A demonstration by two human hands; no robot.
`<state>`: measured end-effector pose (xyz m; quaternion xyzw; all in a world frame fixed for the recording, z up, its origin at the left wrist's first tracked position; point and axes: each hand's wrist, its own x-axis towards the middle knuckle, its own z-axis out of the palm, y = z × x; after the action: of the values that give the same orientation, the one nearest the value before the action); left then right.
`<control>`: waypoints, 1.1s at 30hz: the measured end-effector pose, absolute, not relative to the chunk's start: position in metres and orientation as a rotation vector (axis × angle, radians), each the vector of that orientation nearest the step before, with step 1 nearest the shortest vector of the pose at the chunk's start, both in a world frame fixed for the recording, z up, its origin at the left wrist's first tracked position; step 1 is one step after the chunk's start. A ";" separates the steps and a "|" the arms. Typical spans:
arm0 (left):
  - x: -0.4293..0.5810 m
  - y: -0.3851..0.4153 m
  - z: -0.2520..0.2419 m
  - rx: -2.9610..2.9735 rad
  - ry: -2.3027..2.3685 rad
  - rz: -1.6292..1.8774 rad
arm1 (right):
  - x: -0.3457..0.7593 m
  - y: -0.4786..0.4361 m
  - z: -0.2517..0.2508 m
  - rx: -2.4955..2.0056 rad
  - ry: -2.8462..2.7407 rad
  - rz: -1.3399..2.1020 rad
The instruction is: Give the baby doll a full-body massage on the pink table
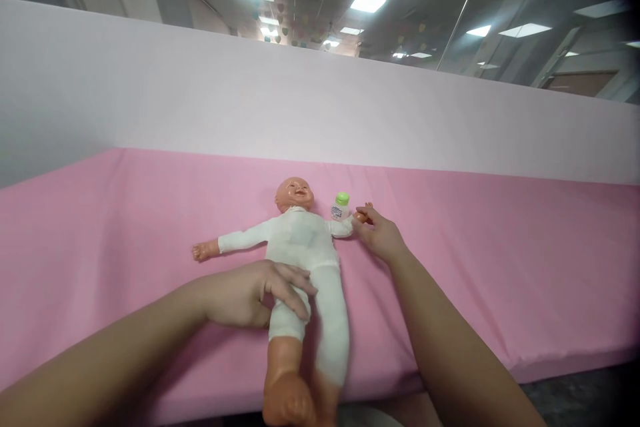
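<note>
Bottle [341, 209] stands just left of the fingers of the right hand [381, 235], close by the forearm [343, 229] of the doll [303, 237], so swinging that arm could knock it over; tugging the leg [287, 328] could drag the doll off the table [450, 247], feet [287, 400] being at the near edge. Right fingers pinch the doll's hand [359, 217]; fingers of the left hand [253, 290] lie spread over that leg, can't tell if gripping, trunk [295, 250] beyond them, feet nearer.

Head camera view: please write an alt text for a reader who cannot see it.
A baby doll in white cloth lies face up on a pink covering; the person's left hand lies across one leg, and the right hand holds the doll's hand. A small green-capped bottle is close by.
</note>
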<state>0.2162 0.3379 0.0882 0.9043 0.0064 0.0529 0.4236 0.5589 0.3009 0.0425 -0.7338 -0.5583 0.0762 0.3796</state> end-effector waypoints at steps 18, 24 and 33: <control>0.211 0.349 0.081 2.188 0.302 0.500 | 0.528 0.300 0.049 -1.611 -1.494 0.035; 0.211 0.383 0.066 2.207 0.666 0.813 | 0.467 0.296 0.052 -1.256 -2.040 0.076; 0.215 0.392 0.060 2.341 0.669 0.798 | 0.455 0.297 0.042 -1.424 -2.181 -0.049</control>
<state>0.2146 0.3919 0.0599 0.8755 0.2502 0.2986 0.2859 0.4554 0.2973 0.0424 -0.5271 -0.8072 -0.0182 0.2652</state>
